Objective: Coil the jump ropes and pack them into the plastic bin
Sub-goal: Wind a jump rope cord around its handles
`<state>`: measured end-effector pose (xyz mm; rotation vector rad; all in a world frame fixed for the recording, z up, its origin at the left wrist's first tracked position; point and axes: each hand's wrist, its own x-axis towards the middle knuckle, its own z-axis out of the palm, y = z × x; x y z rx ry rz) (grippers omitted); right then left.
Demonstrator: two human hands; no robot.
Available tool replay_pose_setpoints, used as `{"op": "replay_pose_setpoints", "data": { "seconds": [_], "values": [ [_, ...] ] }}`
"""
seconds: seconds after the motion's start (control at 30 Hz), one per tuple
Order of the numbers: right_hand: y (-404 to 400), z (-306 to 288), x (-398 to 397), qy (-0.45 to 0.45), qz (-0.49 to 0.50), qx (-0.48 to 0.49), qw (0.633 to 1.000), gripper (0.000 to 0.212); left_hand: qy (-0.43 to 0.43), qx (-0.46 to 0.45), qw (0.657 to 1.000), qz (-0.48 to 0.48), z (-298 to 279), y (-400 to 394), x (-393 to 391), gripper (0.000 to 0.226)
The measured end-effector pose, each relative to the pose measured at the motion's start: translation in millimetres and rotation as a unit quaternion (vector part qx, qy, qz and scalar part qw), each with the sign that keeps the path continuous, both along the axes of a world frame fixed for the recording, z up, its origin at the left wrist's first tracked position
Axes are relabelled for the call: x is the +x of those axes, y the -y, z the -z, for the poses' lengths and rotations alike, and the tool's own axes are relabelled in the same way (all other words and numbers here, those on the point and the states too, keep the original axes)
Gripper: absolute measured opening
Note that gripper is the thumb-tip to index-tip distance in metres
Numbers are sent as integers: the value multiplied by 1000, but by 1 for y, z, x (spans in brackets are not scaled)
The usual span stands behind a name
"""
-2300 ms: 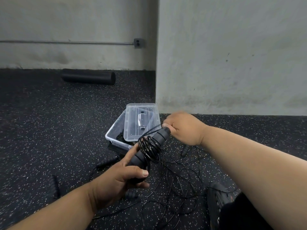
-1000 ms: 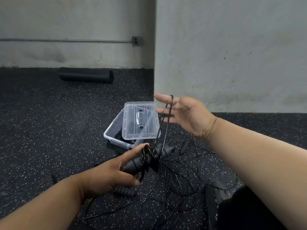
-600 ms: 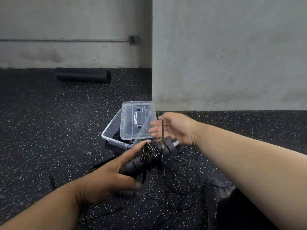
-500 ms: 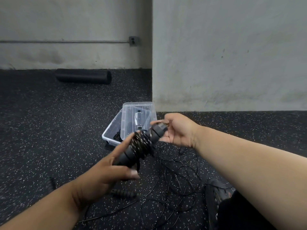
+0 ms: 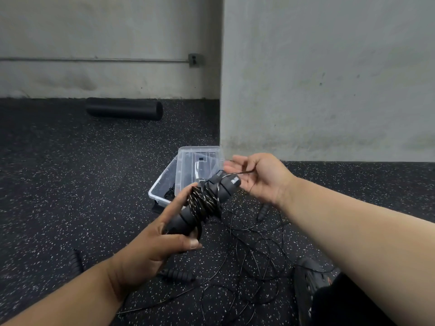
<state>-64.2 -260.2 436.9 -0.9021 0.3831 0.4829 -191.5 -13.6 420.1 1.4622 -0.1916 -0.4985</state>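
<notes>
My left hand (image 5: 155,245) grips the black jump rope handles (image 5: 204,201), held together with thin black cord wound in several turns around their middle. My right hand (image 5: 261,177) is just past the upper end of the handles, palm turned up, with a strand of the cord pinched across its fingers. The clear plastic bin (image 5: 162,187) stands on the floor behind the handles, its clear lid (image 5: 200,161) propped against it; something black lies inside. More loose black cord (image 5: 254,262) is tangled on the floor below my hands.
Other black handles lie on the speckled rubber floor: one (image 5: 179,275) below my left hand, one (image 5: 262,211) under my right wrist, one (image 5: 76,261) at the left. A black foam roller (image 5: 124,108) rests by the back wall. A concrete pillar (image 5: 329,78) rises right of the bin. My shoe (image 5: 310,281) is lower right.
My right hand has gone around the handles with the cord, rising high, dropping back and now opening palm-up beside the upper end. The wound bundle has grown and the handles have lifted slightly.
</notes>
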Motion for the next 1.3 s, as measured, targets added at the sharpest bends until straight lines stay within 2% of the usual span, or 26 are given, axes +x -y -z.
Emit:
{"op": "replay_pose_setpoints", "data": {
  "seconds": [0.1,0.2,0.37,0.47,0.57,0.67,0.77,0.83,0.93,0.97,1.03,1.1,1.13,1.17,1.2,1.23,1.27,1.3],
  "values": [
    [-3,3,-3,-38,-29,-12,999,65,4,13,999,35,-2,2,-2,97],
    [-5,-3,-4,-55,-64,-30,996,59,0,19,999,51,-3,5,-2,99],
    [5,-16,2,-61,-100,-32,993,64,6,16,1000,24,-7,6,-5,100],
    [2,-12,2,-72,-103,-57,990,51,8,13,999,37,-7,8,-6,98],
    [-12,8,-7,-90,-118,-68,987,25,11,-7,999,46,-5,15,-8,97],
    [-24,31,-14,-93,-161,-73,980,22,-2,-66,998,-8,-2,18,-7,95],
    [-29,29,-26,-123,-128,-90,980,19,1,-100,992,-80,-2,12,1,94],
    [-31,23,-33,-128,-87,-99,983,37,11,-116,983,-141,-2,8,6,86],
    [-36,9,-45,-105,-86,-99,986,40,-30,-120,958,-260,4,4,13,79],
    [-40,6,-50,-79,-94,-116,986,45,-49,-120,946,-297,9,3,16,78],
    [-45,3,-63,10,-113,-188,976,72,-84,-112,926,-351,15,1,22,76],
    [-52,0,-75,135,-135,-282,940,86,-107,-96,918,-369,18,1,26,76],
    [-55,-2,-80,227,-136,-351,898,86,-117,-90,918,-367,20,2,26,76],
    [-56,-2,-84,346,-126,-439,820,82,-127,-87,919,-362,22,2,26,77],
    [-56,-1,-86,462,-113,-509,718,74,-135,-82,922,-354,25,2,26,77],
    [-55,1,-86,557,-107,-534,627,64,-141,-74,927,-340,28,2,26,75],
    [-54,5,-85,627,-115,-533,556,55,-146,-63,932,-325,31,1,26,72],
    [-52,11,-83,669,-131,-527,508,49,-149,-51,938,-310,33,2,25,69]
  ]
}}
